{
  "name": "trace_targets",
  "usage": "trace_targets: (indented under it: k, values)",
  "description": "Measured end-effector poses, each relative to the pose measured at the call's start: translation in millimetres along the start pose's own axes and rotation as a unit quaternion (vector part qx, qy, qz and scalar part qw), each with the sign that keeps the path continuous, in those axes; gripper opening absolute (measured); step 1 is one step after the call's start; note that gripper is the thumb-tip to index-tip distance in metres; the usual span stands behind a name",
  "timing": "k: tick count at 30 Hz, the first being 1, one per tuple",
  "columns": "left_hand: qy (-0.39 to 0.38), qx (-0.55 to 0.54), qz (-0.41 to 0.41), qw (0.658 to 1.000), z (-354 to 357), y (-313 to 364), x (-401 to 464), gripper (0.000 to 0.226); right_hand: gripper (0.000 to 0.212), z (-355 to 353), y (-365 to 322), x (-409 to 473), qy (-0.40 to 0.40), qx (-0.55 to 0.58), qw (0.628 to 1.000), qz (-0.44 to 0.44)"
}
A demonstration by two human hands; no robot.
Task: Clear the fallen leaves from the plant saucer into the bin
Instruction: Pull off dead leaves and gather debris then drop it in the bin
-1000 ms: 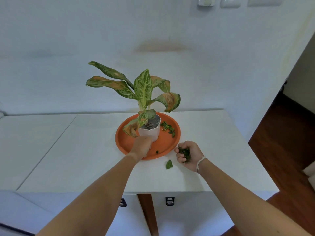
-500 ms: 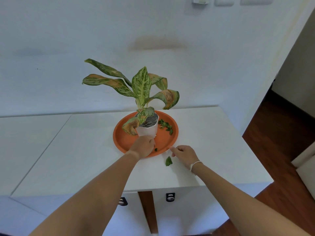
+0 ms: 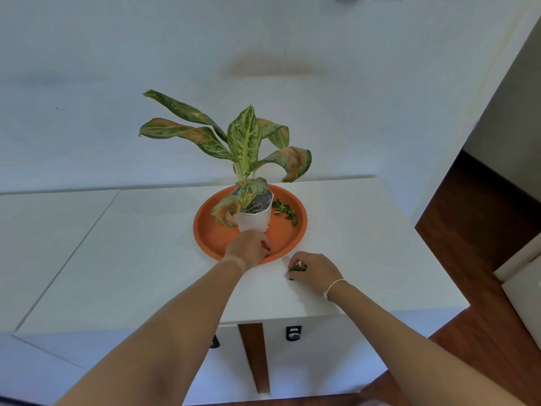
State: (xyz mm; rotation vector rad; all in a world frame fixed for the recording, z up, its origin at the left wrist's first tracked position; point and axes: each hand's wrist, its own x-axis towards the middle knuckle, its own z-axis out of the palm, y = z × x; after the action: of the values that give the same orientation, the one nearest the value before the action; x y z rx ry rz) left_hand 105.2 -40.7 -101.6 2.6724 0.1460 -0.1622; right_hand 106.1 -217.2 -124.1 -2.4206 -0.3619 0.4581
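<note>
An orange plant saucer (image 3: 216,235) sits on the white cabinet top and carries a white pot (image 3: 254,220) with a variegated plant (image 3: 243,139). Several small green fallen leaves (image 3: 285,211) lie on the saucer's right side, beside the pot. My left hand (image 3: 248,247) rests over the saucer's near rim in front of the pot, fingers curled; whether it holds a leaf is hidden. On the cabinet top just right of the saucer, my right hand (image 3: 314,271) is closed on green leaves (image 3: 297,268). No bin is in view.
The white cabinet top (image 3: 131,259) ends at an edge on the right, with dark wooden floor (image 3: 483,224) below. A white wall stands close behind the plant. A pale box corner (image 3: 524,276) shows at the far right.
My right hand went to the loose leaf on the cabinet top by the saucer and closed on it; that leaf no longer lies there. My left hand stayed at the saucer's near rim.
</note>
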Motion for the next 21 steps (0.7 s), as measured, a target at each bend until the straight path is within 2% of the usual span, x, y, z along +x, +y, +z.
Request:
trace_targets:
  k: [7,11,13,16,21]
  values:
    - [0.026,-0.005,0.012,1.0,2,0,-5,0.019,0.01,1,3,-4,0.008,-0.014,1.0,-0.01]
    - [0.045,-0.035,0.022,0.998,-5,6,-13,0.02,0.024,-1,2,-6,0.025,0.029,0.999,-0.003]
    - [0.048,-0.061,0.02,0.997,-8,7,-17,0.017,0.03,-1,1,-5,0.037,0.066,0.997,0.013]
    - [0.046,-0.131,0.011,0.99,-12,8,-24,0.031,0.041,-3,-3,-8,0.068,0.147,0.986,0.033]
    - [0.035,-0.257,-0.006,0.966,-11,13,-37,0.038,0.045,-7,-2,-17,0.084,0.269,0.955,0.097]
